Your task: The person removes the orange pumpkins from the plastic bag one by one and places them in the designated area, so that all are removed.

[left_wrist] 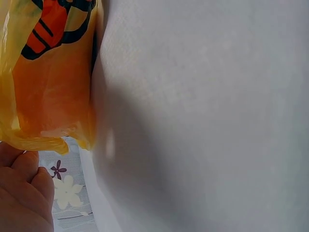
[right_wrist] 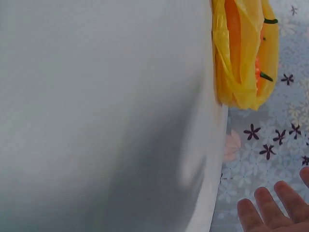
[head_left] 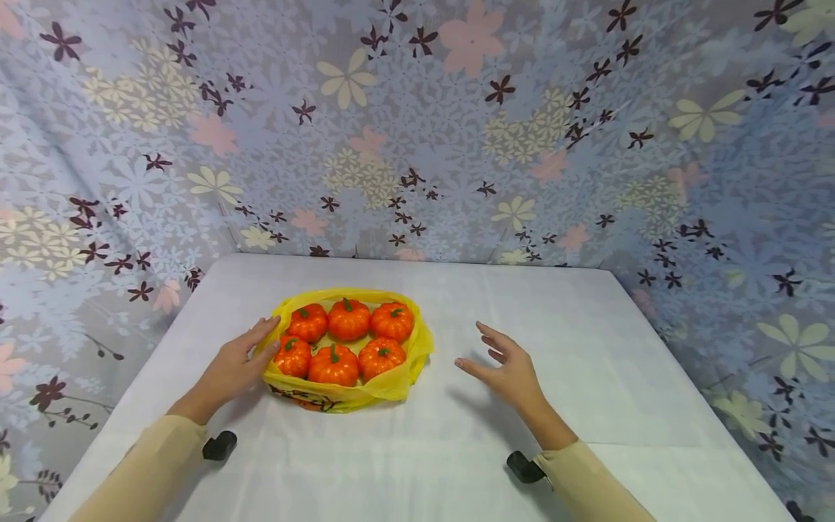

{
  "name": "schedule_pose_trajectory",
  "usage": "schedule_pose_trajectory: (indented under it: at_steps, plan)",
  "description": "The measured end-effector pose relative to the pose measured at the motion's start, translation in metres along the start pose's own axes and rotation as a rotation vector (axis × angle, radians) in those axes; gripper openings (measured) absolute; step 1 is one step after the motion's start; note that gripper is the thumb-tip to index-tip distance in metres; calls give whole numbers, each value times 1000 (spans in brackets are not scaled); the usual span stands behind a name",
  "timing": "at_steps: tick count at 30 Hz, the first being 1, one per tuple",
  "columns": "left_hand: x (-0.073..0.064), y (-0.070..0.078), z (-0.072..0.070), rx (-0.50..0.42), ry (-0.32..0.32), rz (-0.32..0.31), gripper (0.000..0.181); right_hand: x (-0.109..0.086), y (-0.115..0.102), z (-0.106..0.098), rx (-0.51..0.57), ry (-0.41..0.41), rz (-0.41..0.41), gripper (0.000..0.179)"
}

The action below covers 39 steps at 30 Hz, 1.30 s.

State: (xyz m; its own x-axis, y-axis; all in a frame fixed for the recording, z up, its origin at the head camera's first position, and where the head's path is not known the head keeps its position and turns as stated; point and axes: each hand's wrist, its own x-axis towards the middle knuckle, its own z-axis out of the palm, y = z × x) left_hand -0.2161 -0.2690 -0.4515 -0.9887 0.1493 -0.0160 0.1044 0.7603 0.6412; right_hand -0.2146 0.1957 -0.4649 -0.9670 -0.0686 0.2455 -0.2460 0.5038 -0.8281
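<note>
A yellow plastic bag (head_left: 417, 355), its mouth spread wide, stands left of the table's middle. Several small orange pumpkins (head_left: 333, 365) with green stems sit inside it in two rows. My left hand (head_left: 235, 365) is at the bag's left side, fingers extended along its rim; the left wrist view shows the fingers close under the bag's edge (left_wrist: 53, 140), contact hard to tell. Apart from the bag, to its right, my right hand (head_left: 509, 370) hovers over the table with fingers spread and nothing held. In the right wrist view its fingertips (right_wrist: 263, 195) appear below the bag (right_wrist: 236, 87).
A white cloth covers the table (head_left: 522, 304). Behind it and along both sides hangs a flowered curtain (head_left: 417, 145). Small black devices (head_left: 219, 445) are fixed at both wrists, by the beige sleeves.
</note>
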Motion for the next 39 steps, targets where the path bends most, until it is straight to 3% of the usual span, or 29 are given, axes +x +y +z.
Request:
schedule_pose_trajectory:
  at_steps: [16,25,39]
  plan:
    - [-1,-3,0,-5,-6,1,72,10,-17,24,37,-49,-31,80]
    - [-9,-5,-8,-6,12,23,70,20,-30,41,60,-73,-68,76]
    - [1,-3,1,-20,3,37,71,24,-41,49,90,-94,-51,77]
